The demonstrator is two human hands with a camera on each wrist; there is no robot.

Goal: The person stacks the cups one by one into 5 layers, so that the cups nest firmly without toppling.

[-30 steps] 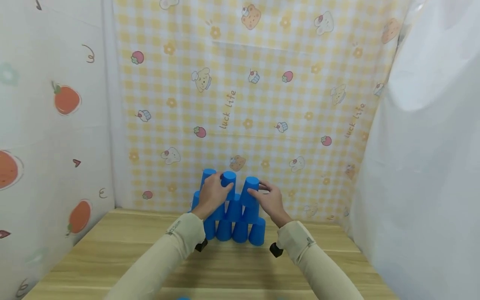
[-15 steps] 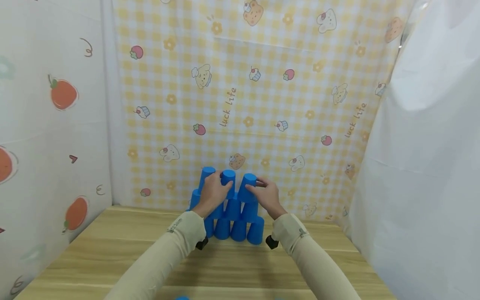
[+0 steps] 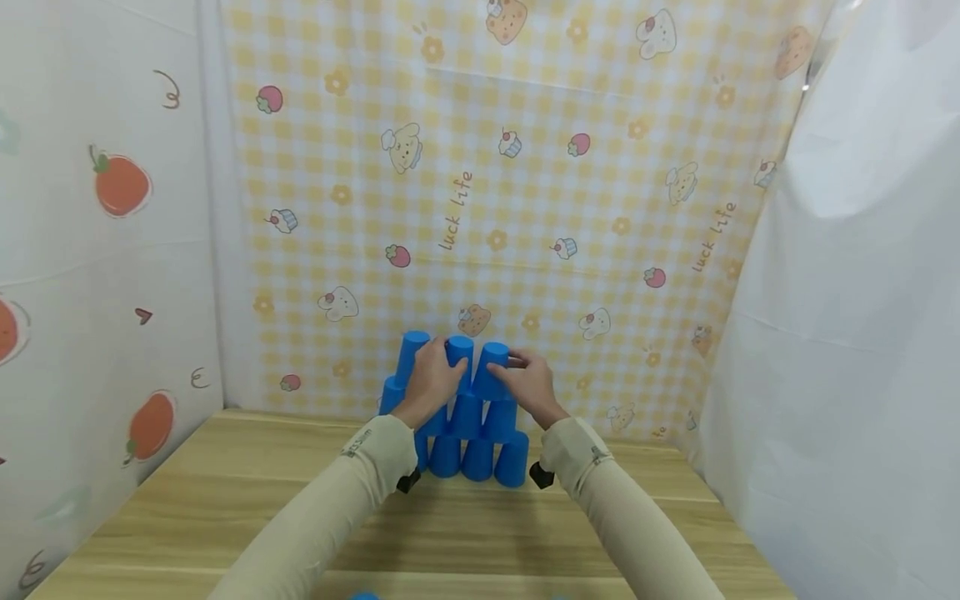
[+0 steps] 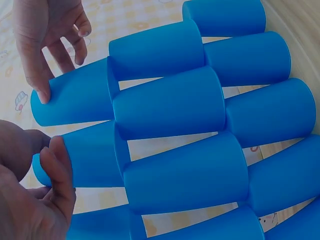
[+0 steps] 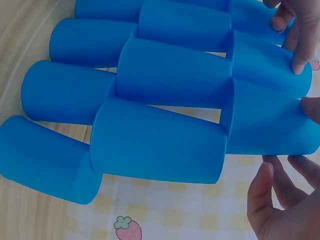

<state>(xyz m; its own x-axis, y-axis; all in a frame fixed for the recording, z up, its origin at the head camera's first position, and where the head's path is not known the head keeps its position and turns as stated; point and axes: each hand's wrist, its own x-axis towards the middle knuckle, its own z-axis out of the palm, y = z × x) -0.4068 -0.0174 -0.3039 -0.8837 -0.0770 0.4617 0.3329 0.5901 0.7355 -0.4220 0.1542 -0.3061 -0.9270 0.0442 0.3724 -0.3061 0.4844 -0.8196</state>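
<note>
Upside-down blue plastic cups (image 3: 477,458) stand stacked in three rows. My left hand (image 3: 431,379) holds the middle cup (image 3: 460,354) of the top row between thumb and fingers. Beside it, my right hand (image 3: 531,386) grips the right top cup (image 3: 491,371), its thumb on the near side and fingers behind. Both wrist views show the rims of these held cups (image 4: 90,160) (image 5: 270,120) against the bases of the row below. A third top cup (image 3: 412,354) stands at the left, partly behind my left hand.
The stack stands on a wood-grain table (image 3: 600,533), close to a yellow checked backdrop (image 3: 495,208). White curtains hang at the left (image 3: 172,292) and right (image 3: 840,375). Another blue cup (image 3: 365,597) barely shows at the bottom edge.
My right hand has moved left with its cup, nearer to the middle cup and slightly higher in the picture. My left hand stays on its cup. The head view has shifted slightly.
</note>
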